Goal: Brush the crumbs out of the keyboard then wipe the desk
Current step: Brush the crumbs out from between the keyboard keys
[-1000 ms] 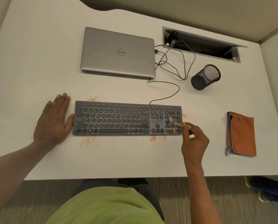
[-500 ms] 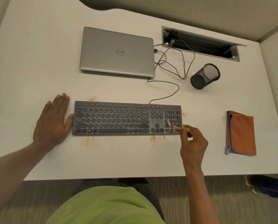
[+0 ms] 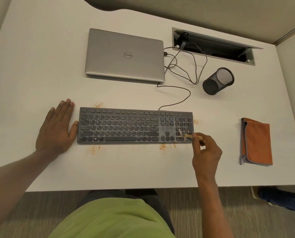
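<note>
left hand (image 3: 56,129): flat on the desk (image 3: 31,74), fingers straight and together, thumb touching the keyboard's left edge; well in from the desk's left edge.
keyboard (image 3: 134,126): dark, parallel to the desk's near edge, a broad strip of desk between the two.
crumbs (image 3: 162,147): orange patches on the desk along the keyboard's near edge, at its far-left corner and beside its right edge.
laptop (image 3: 125,54): lid closed, beyond the keyboard, toward the far edge.
brush (image 3: 188,134): bristles on the number pad, blurred; handle points right, off the keyboard's right end.
right hand (image 3: 206,155): fingers pinch the brush handle, just off the keyboard's near-right corner.
pen cup (image 3: 218,81): black mesh, beyond the right hand, near the cable slot (image 3: 213,46).
cloth (image 3: 256,141): orange, folded, near the right edge, well apart from the right hand.
</note>
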A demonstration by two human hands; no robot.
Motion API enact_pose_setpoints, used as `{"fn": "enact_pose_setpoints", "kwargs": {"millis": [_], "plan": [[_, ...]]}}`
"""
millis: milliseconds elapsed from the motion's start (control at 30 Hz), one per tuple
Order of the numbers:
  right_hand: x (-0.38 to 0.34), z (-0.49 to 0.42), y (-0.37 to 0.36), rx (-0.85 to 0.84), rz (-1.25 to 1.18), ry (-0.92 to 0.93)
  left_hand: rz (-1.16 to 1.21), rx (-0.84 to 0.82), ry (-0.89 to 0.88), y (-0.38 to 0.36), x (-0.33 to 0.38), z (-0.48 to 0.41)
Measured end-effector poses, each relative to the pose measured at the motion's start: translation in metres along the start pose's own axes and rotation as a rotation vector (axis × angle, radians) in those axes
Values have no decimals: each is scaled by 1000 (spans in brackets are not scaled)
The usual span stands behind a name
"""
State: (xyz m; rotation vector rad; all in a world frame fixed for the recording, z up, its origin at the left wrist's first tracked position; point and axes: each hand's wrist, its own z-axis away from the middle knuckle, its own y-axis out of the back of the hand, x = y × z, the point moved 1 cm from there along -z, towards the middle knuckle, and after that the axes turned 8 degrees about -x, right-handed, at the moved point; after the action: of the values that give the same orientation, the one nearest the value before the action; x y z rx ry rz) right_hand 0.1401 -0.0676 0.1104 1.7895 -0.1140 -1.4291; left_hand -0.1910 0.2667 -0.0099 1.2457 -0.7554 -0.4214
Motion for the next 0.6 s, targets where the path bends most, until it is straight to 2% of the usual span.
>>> {"fn": "enact_pose_setpoints", "kwargs": {"millis": [200,367,433,600], "plan": [[-11,-11,4,16,16,81,-1,7,-4,0,0,0],[-10,-26,-5,-185,3,188,-7,6,-6,0,0,0],[-6,-29,-3,-215,35,198,-6,5,-4,-1,0,0],[8,-35,17,-107,221,173,-6,9,-7,0,-1,0]]}}
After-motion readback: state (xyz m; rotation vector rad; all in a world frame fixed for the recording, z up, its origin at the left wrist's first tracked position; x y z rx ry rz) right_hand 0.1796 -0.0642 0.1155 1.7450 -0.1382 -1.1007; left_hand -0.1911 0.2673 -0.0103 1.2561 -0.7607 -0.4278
